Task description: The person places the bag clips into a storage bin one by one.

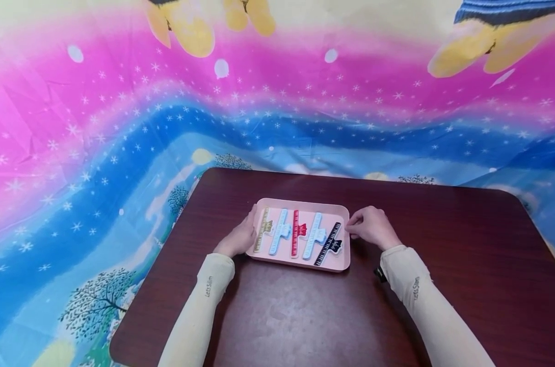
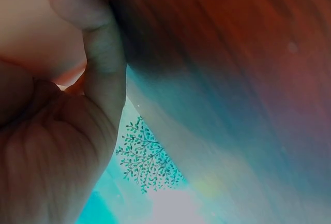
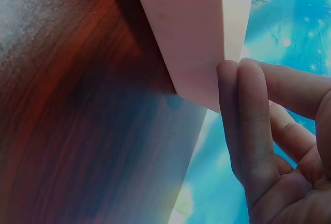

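A shallow pink tray [image 1: 277, 262] sits on the dark wooden table between both hands. In it several piano-key-patterned clips lie in a row: a gold clip [image 1: 261, 230], a light blue clip [image 1: 278, 233], a red clip [image 1: 295, 234], a second light blue clip [image 1: 312, 237] and a black clip [image 1: 327, 244] tilted at the right. My left hand [image 1: 239, 236] holds the tray's left side; in the left wrist view a digit lies against the pink wall, and the grip is partly hidden. My right hand [image 1: 373, 226] pinches the right rim between thumb and fingertips [image 3: 253, 76].
The brown table [image 1: 447, 275] extends around the tray, with rounded corners at the back. Behind it hangs a colourful printed cloth [image 1: 277, 122] with snowflakes and trees. A small black device [image 1: 380, 274] shows under the right wrist.
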Motion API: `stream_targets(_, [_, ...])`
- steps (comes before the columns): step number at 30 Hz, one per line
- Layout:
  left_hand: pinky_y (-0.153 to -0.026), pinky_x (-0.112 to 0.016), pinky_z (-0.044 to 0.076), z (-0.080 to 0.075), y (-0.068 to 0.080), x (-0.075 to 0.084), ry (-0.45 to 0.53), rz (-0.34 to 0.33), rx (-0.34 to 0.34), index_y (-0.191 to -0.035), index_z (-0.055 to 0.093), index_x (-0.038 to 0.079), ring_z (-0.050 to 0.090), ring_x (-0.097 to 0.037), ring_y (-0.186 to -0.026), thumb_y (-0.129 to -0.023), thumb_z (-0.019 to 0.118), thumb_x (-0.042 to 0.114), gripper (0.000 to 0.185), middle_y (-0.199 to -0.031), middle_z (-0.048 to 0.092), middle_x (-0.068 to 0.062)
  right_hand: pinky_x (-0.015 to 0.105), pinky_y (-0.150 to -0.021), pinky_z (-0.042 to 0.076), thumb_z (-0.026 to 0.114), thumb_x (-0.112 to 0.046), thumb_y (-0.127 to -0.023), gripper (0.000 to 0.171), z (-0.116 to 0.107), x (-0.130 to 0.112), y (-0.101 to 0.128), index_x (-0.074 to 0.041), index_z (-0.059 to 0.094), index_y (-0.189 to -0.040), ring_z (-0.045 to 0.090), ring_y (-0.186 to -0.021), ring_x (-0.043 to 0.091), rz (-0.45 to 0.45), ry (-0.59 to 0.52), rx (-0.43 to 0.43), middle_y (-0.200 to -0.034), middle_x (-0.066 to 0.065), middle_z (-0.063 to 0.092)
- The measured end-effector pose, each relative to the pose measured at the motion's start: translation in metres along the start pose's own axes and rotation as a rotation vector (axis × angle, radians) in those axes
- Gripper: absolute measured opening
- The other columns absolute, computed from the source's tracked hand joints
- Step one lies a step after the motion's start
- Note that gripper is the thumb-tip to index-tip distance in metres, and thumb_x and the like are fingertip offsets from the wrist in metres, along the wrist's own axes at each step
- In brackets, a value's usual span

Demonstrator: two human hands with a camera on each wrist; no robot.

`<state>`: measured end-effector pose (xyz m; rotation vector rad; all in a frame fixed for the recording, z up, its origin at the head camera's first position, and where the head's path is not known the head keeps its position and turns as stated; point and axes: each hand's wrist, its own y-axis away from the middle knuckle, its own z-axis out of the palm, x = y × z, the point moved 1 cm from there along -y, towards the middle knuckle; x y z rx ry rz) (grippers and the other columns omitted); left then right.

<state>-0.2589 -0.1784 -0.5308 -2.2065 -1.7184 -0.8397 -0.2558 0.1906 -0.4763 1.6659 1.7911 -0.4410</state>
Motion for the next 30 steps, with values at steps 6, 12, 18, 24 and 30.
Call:
stream_targets(6, [-0.129,-0.045,0.022,0.000,0.000,-0.002,-0.009,-0.014,-0.008,-0.167,-0.003,0.006,0.025,-0.033,-0.157,-0.108,0.033,0.011,0.069,-0.171,0.017,-0.023,0.028,-0.065,0.058,0.077,-0.011,-0.091,0.010,0.004,0.002,-0.001,-0.001,0.080,-0.092,0.076,-0.071,0.021,-0.017,0.000,0.008,-0.078,0.008,0.077])
stream_targets(12, [-0.128,-0.046,0.024,0.000,-0.001,-0.001,-0.033,-0.004,0.001,-0.167,-0.001,0.005,0.026,-0.033,-0.157,-0.108,0.034,0.011,0.068,-0.170,0.021,-0.025,0.027,-0.062,0.056,0.078,-0.009,-0.090,0.007,0.005,0.005,-0.002,-0.002,0.078,-0.089,0.074,-0.067,0.018,-0.017,-0.010,0.010,-0.075,0.005,0.075])
stream_targets(18, [-0.128,-0.046,0.025,0.000,-0.002,-0.003,-0.018,-0.002,0.005,-0.167,-0.001,0.006,0.028,-0.033,-0.156,-0.108,0.035,0.012,0.069,-0.170,0.021,-0.024,0.028,-0.061,0.056,0.079,-0.009,-0.090,0.009,0.006,0.006,-0.003,-0.001,0.078,-0.091,0.074,-0.069,0.021,-0.012,-0.016,0.005,-0.076,0.007,0.075])
stream_targets(24, [-0.129,-0.048,0.022,-0.003,0.002,-0.006,0.036,-0.002,0.027,-0.167,0.005,0.008,0.025,-0.033,-0.157,-0.110,0.037,0.016,0.066,-0.171,0.020,-0.019,0.031,-0.066,0.057,0.075,-0.017,-0.095,0.017,-0.001,0.007,0.000,-0.003,0.077,-0.104,0.074,-0.073,0.022,-0.025,0.010,0.030,-0.084,0.010,0.077])
stream_targets(30, [-0.120,-0.059,0.036,-0.017,0.012,-0.004,-0.041,-0.024,0.115,-0.168,0.012,0.015,0.037,-0.043,-0.150,-0.110,0.045,0.037,0.070,-0.167,0.031,-0.022,0.046,-0.078,0.057,0.071,-0.021,-0.098,0.029,-0.022,0.015,0.007,-0.002,0.073,-0.120,0.071,-0.083,0.027,-0.139,0.077,0.150,-0.096,0.015,0.076])
